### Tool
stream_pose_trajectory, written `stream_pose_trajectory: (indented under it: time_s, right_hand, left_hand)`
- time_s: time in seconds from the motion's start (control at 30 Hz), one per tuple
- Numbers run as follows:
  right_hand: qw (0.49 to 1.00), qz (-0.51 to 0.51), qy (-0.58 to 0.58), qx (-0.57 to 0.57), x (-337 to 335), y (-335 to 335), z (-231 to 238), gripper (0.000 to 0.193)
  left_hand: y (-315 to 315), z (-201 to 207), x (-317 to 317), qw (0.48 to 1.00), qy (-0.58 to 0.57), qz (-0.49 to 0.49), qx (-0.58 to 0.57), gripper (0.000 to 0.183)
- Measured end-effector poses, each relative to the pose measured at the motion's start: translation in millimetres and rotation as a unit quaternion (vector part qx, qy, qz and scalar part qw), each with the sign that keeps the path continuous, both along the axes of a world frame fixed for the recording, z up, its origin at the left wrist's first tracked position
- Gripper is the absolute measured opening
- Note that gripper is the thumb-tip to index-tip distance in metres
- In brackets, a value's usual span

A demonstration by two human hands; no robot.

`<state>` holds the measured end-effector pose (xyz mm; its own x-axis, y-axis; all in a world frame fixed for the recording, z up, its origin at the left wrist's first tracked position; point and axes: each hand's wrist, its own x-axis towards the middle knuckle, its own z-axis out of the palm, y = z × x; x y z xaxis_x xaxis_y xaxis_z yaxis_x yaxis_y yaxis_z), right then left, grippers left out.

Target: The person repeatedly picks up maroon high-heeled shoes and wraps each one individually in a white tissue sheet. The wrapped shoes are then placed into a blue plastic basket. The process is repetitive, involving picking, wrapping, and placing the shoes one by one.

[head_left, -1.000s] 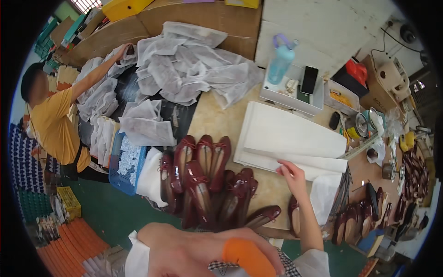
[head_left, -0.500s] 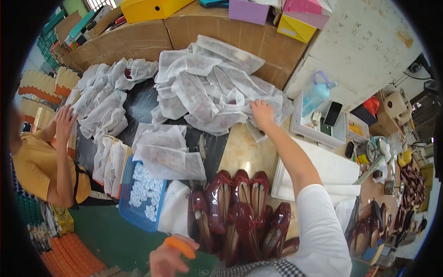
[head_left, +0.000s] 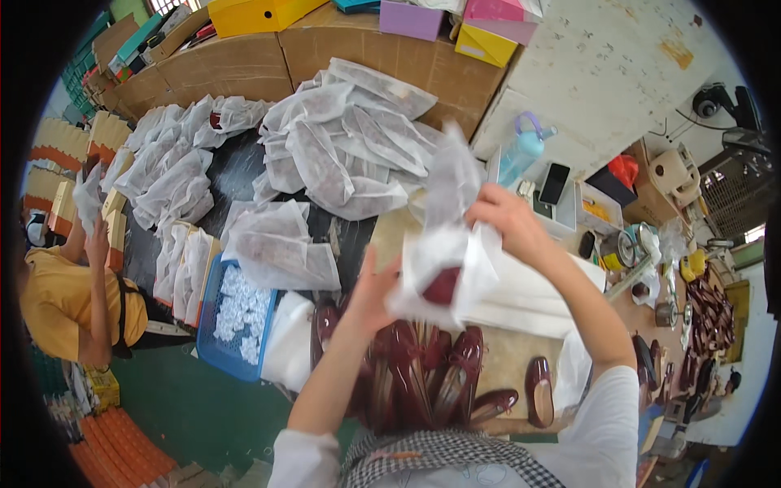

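Note:
A white translucent fabric shoe bag point(head_left: 464, 264) hangs between my hands above the near part of the table, with the toe of a dark red shoe point(head_left: 443, 285) showing in it. My left hand point(head_left: 373, 293) closes on the bag's left side, its fingers partly hidden by the fabric. Higher up on the right, my right hand point(head_left: 506, 218) grips the bag's upper edge with bent fingers. Below the bag, several glossy dark red flat shoes point(head_left: 404, 366) stand packed together. One more dark red shoe point(head_left: 538, 392) lies apart to the right.
White bags with shoes point(head_left: 329, 154) pile up at the table's far side. A blue basket point(head_left: 207, 321) holds crumpled paper at left. A white box point(head_left: 561, 224) carries a bottle and a phone. A person in a yellow shirt point(head_left: 77, 293) handles a bag at far left.
My right hand has come back from the pile with a bag. My left hand has risen to meet it; the orange object it had is out of sight. The other person now holds a bag.

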<state>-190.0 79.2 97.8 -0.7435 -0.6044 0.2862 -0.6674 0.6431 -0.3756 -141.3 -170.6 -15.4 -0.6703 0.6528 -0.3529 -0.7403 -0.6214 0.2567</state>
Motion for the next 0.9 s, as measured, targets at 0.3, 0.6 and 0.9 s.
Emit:
stream_pose_trajectory:
  time_s: [0.3, 0.6, 0.9]
  right_hand:
    - [0.897, -0.324, -0.004, -0.301, 187, 15, -13, 0.024]
    - [0.841, -0.259, -0.324, -0.347, 211, -59, -57, 0.043]
    - [0.802, -0.318, -0.189, -0.469, 204, -69, -50, 0.044]
  left_hand:
    - [43, 17, 18, 0.954, 0.125, 0.274, 0.006, 0.061]
    - [67, 26, 76, 0.965, 0.084, 0.23, -0.093, 0.062]
    - [34, 44, 154, 0.711, 0.544, 0.145, -0.421, 0.099]
